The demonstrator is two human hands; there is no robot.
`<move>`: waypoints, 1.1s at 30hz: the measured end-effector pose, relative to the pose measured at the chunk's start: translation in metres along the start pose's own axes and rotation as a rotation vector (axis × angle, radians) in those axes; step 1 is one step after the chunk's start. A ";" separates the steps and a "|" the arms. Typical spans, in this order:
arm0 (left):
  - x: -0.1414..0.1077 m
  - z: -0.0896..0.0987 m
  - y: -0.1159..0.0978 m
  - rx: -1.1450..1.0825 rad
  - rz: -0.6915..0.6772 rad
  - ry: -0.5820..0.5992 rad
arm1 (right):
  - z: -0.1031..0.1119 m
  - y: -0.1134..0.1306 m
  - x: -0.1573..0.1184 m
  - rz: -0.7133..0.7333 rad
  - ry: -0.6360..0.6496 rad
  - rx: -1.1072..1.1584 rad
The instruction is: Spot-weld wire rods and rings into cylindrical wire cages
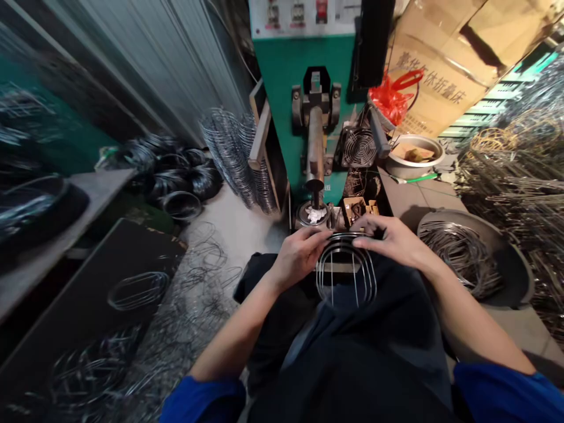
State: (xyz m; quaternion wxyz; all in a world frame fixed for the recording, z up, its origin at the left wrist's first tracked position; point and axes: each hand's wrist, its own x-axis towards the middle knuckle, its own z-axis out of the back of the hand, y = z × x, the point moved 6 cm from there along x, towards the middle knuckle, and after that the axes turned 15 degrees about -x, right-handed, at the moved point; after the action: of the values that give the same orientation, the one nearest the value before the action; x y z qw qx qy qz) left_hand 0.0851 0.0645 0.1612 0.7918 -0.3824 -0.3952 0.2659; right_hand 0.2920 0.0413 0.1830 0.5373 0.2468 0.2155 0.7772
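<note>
An oval wire frame with thin wires running lengthwise hangs in front of my lap. My left hand pinches its upper left edge between thumb and fingers. At the upper right edge, my right hand grips the same frame with thumb and fingers. Just beyond the hands stands a green machine with a vertical metal rod above a round base, on which something white lies. Whether the frame touches the base cannot be made out.
At right a round pan holds bent wires, beside a heap of metal rods. A bowl stands behind. Wire rings are stacked left of the machine. A dark board bears another oval frame.
</note>
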 end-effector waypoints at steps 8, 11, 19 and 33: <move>-0.027 -0.021 0.095 0.076 0.286 -0.008 | -0.097 -0.095 -0.001 -0.167 -0.060 0.061; -0.045 -0.037 0.117 0.115 0.309 0.014 | -0.127 -0.103 -0.004 -0.103 -0.061 -0.125; -0.052 -0.048 0.127 0.222 0.299 0.015 | -0.134 -0.109 -0.008 -0.125 0.041 -0.444; -0.039 -0.051 0.117 0.226 0.223 0.034 | -0.117 -0.088 -0.010 -0.188 0.210 -0.735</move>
State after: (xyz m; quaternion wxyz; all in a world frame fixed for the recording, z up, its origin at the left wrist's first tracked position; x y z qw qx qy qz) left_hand 0.0917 0.0824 0.0287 0.8020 -0.3366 -0.3042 0.3885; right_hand 0.2873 0.0526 0.0368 0.6338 -0.0639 -0.0016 0.7708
